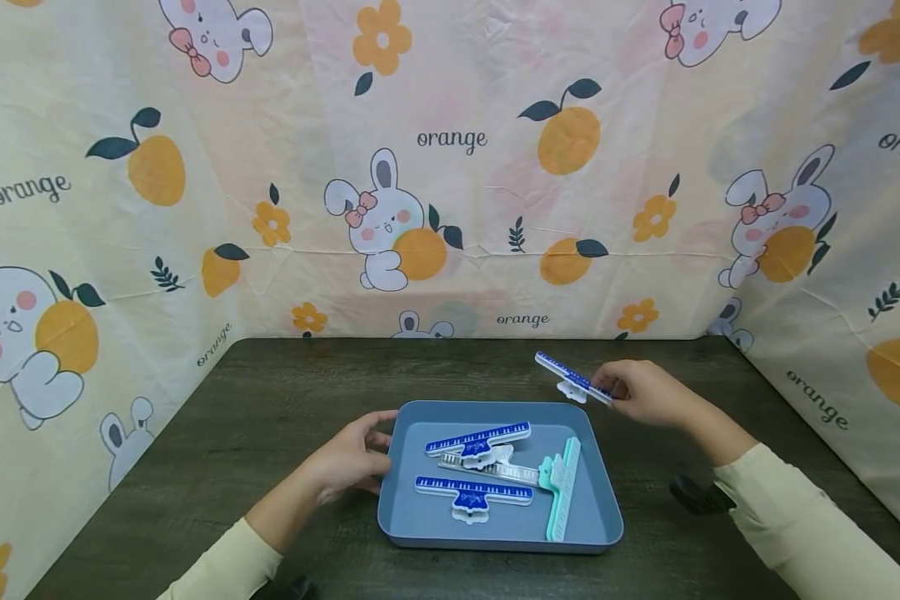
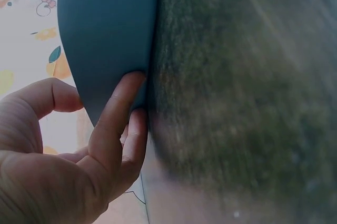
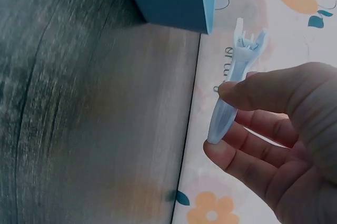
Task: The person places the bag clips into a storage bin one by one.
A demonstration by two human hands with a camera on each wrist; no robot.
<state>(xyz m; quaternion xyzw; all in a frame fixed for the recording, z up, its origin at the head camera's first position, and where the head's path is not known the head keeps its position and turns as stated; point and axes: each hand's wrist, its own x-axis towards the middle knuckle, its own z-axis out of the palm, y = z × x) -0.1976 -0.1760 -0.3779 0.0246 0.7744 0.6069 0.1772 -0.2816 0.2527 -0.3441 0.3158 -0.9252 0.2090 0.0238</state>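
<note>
My right hand (image 1: 648,396) pinches a blue-and-white ruler clip (image 1: 562,371) between thumb and fingers, above the table just beyond the tray's far right corner. In the right wrist view the held clip (image 3: 238,68) appears edge-on and pale. My left hand (image 1: 351,458) holds the left side of the blue-grey tray (image 1: 412,525); in the left wrist view its thumb is at the rim and its fingers lie against the outer wall (image 2: 113,23). Inside the tray are two more blue ruler clips (image 1: 472,492), a clear clip (image 1: 517,473) partly covered, and a mint-green clip (image 1: 564,492).
The tray rests on a dark wood-grain table (image 1: 307,375). A cloth printed with rabbits and oranges (image 1: 480,192) hangs behind the table and along both sides. A black object (image 1: 701,496) shows by the right wrist.
</note>
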